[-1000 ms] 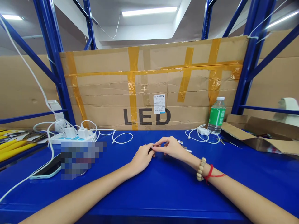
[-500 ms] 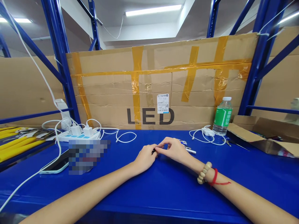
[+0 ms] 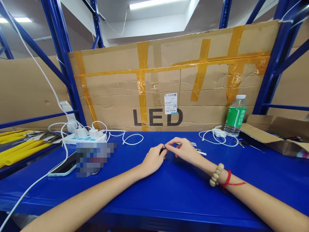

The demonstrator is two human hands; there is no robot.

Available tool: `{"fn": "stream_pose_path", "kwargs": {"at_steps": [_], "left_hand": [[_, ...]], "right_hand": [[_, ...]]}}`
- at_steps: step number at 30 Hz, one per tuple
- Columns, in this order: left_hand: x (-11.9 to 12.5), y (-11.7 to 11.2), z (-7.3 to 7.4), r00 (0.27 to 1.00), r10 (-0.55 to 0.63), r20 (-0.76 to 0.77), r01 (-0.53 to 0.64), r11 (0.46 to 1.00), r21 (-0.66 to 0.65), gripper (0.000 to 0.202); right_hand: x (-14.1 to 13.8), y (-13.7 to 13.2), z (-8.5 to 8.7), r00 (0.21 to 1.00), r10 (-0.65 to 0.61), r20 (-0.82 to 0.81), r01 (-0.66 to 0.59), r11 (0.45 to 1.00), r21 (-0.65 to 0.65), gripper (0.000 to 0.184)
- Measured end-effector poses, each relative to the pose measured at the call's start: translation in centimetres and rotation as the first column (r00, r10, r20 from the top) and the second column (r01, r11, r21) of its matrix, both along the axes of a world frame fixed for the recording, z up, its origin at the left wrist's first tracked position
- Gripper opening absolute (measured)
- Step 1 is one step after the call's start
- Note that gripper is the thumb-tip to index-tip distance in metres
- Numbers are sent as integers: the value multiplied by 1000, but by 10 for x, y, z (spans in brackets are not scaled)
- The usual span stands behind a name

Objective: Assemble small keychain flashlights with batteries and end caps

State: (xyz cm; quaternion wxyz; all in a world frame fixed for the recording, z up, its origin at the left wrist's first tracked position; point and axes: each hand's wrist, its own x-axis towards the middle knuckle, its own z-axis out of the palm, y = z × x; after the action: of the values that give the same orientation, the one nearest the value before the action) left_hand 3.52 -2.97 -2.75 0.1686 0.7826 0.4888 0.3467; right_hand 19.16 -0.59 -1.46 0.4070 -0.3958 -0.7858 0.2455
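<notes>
Over the middle of the blue table [image 3: 149, 196], my left hand [image 3: 154, 160] is closed around a small black object [image 3: 162, 149], mostly covered by the fingers; its kind cannot be made out. My right hand [image 3: 181, 148] meets it from the other side, thumb and forefinger pinched at the object's upper end. A beaded bracelet [image 3: 216, 175] and a red string [image 3: 229, 182] circle the right wrist. Just behind the right hand lie several shiny metal pieces [image 3: 201, 152], partly hidden by it.
At the left are a power strip [image 3: 85, 140] with white chargers, a phone [image 3: 63, 166] and yellow-handled tools [image 3: 24, 151]. Toward the back right stand a water bottle [image 3: 236, 116], a coiled white cable [image 3: 220, 137] and an open cardboard box [image 3: 272, 138]. A large cardboard sheet [image 3: 116, 96] closes off the back.
The view has shifted and tilted slightly. My right fingertips sit a bit higher on the black object, and more of it shows above my left hand.
</notes>
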Motion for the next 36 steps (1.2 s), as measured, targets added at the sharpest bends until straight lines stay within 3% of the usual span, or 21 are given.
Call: {"fn": "stream_pose_path", "kwargs": {"at_steps": [7, 13, 16, 20, 25, 31, 36], "left_hand": [[1, -5, 7, 992, -61, 114, 58, 998, 25, 17], [1, -6, 8, 992, -60, 113, 54, 997, 61, 12], [2, -6, 8, 992, -63, 109, 56, 996, 65, 12], [2, -6, 7, 986, -71, 148, 64, 997, 51, 12], [0, -4, 5, 986, -86, 143, 78, 995, 67, 17], [0, -4, 4, 990, -107, 93, 99, 991, 86, 33], [1, -4, 6, 986, -127, 105, 116, 988, 102, 19]], "right_hand": [[5, 4, 8, 990, -16, -142, 16, 1000, -2, 26], [12, 7, 9, 999, -23, -45, 31, 979, 201, 17], [12, 8, 7, 999, -21, -26, 27, 973, 227, 16], [12, 9, 7, 998, 38, -57, -37, 999, 32, 22], [15, 8, 11, 998, 39, -40, -47, 977, -210, 26], [17, 3, 17, 998, 45, -32, -54, 937, -345, 32], [18, -3, 23, 998, 52, -43, -66, 889, -453, 32]]}}
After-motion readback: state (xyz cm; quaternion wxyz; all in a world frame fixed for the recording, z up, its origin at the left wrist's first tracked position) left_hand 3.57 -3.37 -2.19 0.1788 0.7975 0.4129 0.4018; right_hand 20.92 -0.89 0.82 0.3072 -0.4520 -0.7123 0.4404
